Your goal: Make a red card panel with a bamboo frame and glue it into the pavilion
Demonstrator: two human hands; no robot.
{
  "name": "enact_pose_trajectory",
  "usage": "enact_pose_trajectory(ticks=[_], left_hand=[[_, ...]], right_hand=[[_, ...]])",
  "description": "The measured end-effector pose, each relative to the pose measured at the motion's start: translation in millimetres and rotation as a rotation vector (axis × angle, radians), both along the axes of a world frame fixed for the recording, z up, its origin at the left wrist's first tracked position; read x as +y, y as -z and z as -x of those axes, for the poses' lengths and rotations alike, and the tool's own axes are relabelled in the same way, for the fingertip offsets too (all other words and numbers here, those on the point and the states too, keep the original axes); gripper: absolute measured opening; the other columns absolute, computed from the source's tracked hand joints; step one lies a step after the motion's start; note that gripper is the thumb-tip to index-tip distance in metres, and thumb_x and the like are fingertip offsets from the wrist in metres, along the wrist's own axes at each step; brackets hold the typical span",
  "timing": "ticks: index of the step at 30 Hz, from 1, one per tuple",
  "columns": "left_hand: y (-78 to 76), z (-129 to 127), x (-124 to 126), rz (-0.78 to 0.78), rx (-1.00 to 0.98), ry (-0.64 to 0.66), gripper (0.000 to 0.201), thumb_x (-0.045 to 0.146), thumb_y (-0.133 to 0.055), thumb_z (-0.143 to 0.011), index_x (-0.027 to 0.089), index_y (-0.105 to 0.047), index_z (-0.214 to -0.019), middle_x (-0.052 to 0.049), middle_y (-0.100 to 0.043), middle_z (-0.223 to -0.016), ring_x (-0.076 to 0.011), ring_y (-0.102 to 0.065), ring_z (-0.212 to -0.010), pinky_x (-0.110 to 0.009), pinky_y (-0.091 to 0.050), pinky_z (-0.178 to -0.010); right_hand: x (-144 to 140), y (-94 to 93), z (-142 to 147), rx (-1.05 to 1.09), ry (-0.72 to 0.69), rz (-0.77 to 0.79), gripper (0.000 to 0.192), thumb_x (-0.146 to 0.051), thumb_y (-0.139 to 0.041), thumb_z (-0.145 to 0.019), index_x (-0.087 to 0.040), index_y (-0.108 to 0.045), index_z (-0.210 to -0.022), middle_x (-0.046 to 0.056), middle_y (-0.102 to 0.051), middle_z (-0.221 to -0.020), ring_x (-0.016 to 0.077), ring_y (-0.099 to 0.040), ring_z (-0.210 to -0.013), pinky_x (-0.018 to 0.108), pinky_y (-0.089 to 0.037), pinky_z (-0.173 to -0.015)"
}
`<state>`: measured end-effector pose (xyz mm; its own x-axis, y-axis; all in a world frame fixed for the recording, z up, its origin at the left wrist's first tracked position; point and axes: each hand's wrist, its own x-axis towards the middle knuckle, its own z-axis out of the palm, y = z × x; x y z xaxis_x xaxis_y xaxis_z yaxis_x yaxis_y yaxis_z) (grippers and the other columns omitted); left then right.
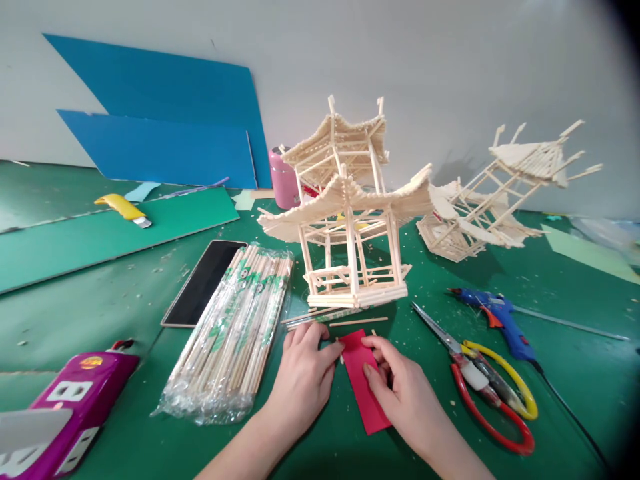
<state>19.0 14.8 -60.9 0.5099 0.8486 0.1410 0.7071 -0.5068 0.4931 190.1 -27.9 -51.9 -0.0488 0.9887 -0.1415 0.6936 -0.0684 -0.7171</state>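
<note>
Red paper strip lay flat on the green desk, pinched at its top end by the fingers of both the left hand and right hand. Beyond them lay loose sticks, then the stick pagoda.

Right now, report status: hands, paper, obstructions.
Left hand and right hand both pinching the red paper, flat on mat. Loose sticks just beyond it; scissors to the right.
</note>
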Motion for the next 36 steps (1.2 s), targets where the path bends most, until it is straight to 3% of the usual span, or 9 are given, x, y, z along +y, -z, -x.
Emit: enact_pose_trajectory(ticks=[11, 18, 21, 24, 27, 29, 32, 36], left_hand=[[-1.3, 0, 0, -0.004, -0.045, -0.019, 0.033, 0.007, -0.041, -0.077, 0.021, -0.065, -0.094, -0.009, -0.052, -0.089, -0.0243, -0.047, -0.085, -0.039, -0.041, -0.071], [-2.4, 0, 0, -0.012, -0.419, -0.12, 0.019, 0.014, -0.045, -0.081, 0.01, -0.063, -0.087, -0.011, -0.056, -0.084, -0.021, -0.051, -0.08, -0.035, -0.042, -0.073], [-11.1, -1, -2, 0.159, -0.593, -0.089, 0.016, 0.019, -0.05, -0.081, 0.011, -0.064, -0.083, -0.009, -0.057, -0.081, -0.0194, -0.053, -0.078, -0.031, -0.043, -0.071], [-19.3, -7, -7, 0.472, -0.735, -0.1, 0.017, 0.026, -0.055, -0.078, 0.012, -0.064, -0.081, -0.007, -0.059, -0.078, -0.0182, -0.054, -0.075, -0.028, -0.042, -0.068], [-23.5, -17, -14, 0.839, -0.9, -0.203, 0.018, 0.03, -0.06, -0.075, 0.013, -0.062, -0.069, -0.002, -0.059, -0.066, -0.0129, -0.049, -0.062, -0.023, -0.039, -0.059], [-25.1, -22, -19, 0.983, -1.02, -0.298, 0.021, 0.03, -0.063, -0.072, 0.013, -0.059, -0.061, 0.0, -0.058, -0.059, -0.0099, -0.046, -0.056, -0.021, -0.037, -0.056], [-28.4, -25, -27, 1.087, -1.151, -0.387, 0.022, 0.028, -0.067, -0.068, 0.012, -0.056, -0.057, 0.001, -0.058, -0.055, -0.0075, -0.045, -0.053, -0.018, -0.035, -0.054], [-33.7, -25, -39, 1.229, -1.213, -0.395, 0.017, 0.027, -0.067, -0.069, 0.013, -0.059, -0.064, -0.001, -0.062, -0.059, -0.0072, -0.05, -0.053, -0.017, -0.037, -0.053]], right_hand=[[-2, 2.2, 1, 0.067, 0.046, 0.038, 0.035, -0.021, -0.043, -0.083, -0.023, -0.041, -0.118, 0.0, -0.062, -0.075, 0.0154, -0.057, -0.061, 0.026, -0.045, -0.06], [-7, 3.9, 0, 0.482, 0.18, 0.018, 0.035, -0.031, -0.044, -0.086, -0.025, -0.036, -0.12, 0.001, -0.06, -0.081, 0.0143, -0.056, -0.068, 0.023, -0.047, -0.063], [-12, 1.5, 2, 0.582, 0.241, 0.016, 0.039, -0.034, -0.046, -0.086, -0.025, -0.034, -0.122, 0.0, -0.059, -0.081, 0.0138, -0.055, -0.067, 0.023, -0.047, -0.064], [-19, -0.5, 7, 0.608, 0.233, 0.009, 0.041, -0.034, -0.046, -0.085, -0.025, -0.033, -0.123, 0.001, -0.06, -0.081, 0.0134, -0.055, -0.064, 0.023, -0.048, -0.063], [-23, -2.8, 12, 0.59, 0.173, -0.002, 0.042, -0.033, -0.045, -0.086, -0.025, -0.031, -0.125, 0.002, -0.062, -0.084, 0.0131, -0.055, -0.064, 0.024, -0.049, -0.063], [-25, -5.3, 10, 0.539, 0.152, -0.022, 0.041, -0.032, -0.044, -0.086, -0.024, -0.032, -0.124, 0.002, -0.062, -0.085, 0.0135, -0.057, -0.066, 0.024, -0.049, -0.064], [-29, -8.0, -10, 0.381, 0.171, -0.089, 0.032, -0.032, -0.042, -0.087, -0.024, -0.04, -0.118, 0.002, -0.061, -0.084, 0.0149, -0.059, -0.073, 0.024, -0.049, -0.065], [-40, -0.6, -67, 0.006, 0.308, -0.282, 0.025, -0.032, -0.046, -0.084, -0.025, -0.051, -0.107, 0.004, -0.061, -0.092, 0.0183, -0.06, -0.083, 0.028, -0.049, -0.072]])
